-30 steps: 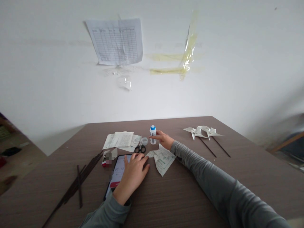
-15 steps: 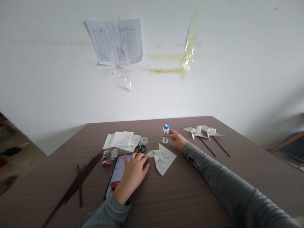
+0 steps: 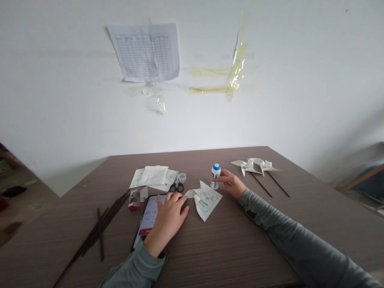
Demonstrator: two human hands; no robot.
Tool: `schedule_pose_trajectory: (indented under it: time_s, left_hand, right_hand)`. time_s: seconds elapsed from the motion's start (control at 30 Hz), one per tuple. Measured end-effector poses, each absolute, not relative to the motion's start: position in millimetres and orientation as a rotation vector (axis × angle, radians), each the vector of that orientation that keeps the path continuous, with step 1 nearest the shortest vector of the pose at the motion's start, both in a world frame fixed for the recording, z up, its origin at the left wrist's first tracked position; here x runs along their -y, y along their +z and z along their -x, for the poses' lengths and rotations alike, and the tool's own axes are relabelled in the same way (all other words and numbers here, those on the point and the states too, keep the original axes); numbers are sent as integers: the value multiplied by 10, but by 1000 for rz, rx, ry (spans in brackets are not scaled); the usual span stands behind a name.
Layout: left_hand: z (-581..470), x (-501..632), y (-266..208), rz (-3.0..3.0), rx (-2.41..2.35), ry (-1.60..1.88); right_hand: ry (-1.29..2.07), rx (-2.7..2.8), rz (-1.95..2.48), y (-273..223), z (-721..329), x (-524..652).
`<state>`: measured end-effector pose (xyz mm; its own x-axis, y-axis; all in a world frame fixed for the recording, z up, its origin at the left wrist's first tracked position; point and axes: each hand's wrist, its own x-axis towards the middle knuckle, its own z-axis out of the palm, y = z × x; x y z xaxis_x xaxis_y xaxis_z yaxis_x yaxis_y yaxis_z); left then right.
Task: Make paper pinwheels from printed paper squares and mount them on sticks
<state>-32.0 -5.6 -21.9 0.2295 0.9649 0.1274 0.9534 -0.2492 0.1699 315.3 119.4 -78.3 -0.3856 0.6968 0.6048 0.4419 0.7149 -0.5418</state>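
Note:
My right hand holds a small white bottle with a blue cap, fingers around its side; it is upright, at or just above the table. My left hand rests palm down with fingers spread, over the right side of a phone that shows a timer, and is empty. Between the hands lies a partly folded printed paper square, one corner curled up. Black-handled scissors lie just beyond my left fingers, beside a small clear round lid or cup.
Two paper pinwheels on dark sticks lie at the right. Several paper sheets are stacked at the back left. Nearer are a small red and white box and a bundle of dark sticks. A white wall stands behind the table.
My right hand has moved the white bottle a little to the right and towards me. My left hand stays in the same place.

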Motion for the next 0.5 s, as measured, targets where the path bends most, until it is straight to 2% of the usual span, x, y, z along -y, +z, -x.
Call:
schedule_pose_trajectory:
  time_s: [0.2,0.5]
  left_hand:
    - [306,71,-262,-2433,-1928,335]
    - [312,46,-481,-2556,-1887,577]
  right_hand:
    - [238,1974,925,-838,-3073,-1173]
    - [-21,1885,1024,-894,-3100,-1126]
